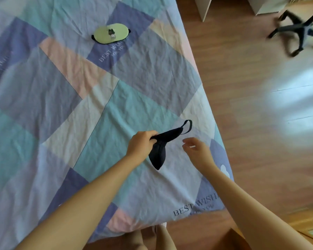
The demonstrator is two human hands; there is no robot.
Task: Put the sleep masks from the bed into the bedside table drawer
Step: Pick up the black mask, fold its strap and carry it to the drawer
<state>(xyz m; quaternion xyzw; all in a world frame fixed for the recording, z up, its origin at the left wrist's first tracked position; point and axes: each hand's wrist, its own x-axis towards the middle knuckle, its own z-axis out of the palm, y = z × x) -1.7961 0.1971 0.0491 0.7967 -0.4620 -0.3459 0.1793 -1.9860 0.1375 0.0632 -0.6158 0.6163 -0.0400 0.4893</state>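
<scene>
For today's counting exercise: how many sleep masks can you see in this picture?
2. A black sleep mask hangs gripped in the left hand above the bedspread; a green sleep mask lies flat farther up the bed. Others may lie outside the view.

Wooden floor (242, 87) right of the frame, black wheeled chair base (303, 31) top right, white furniture legs (205, 8) near it, glare patch on boards.

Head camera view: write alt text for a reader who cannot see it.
A person's left hand grips a folded black fabric sleep mask above a pastel patchwork bedsheet, while the right hand hovers beside it with loosely curled fingers, holding nothing. A pale green oval sleep mask lies flat farther up the bed; a black swivel-chair base stands on the wooden floor.
</scene>
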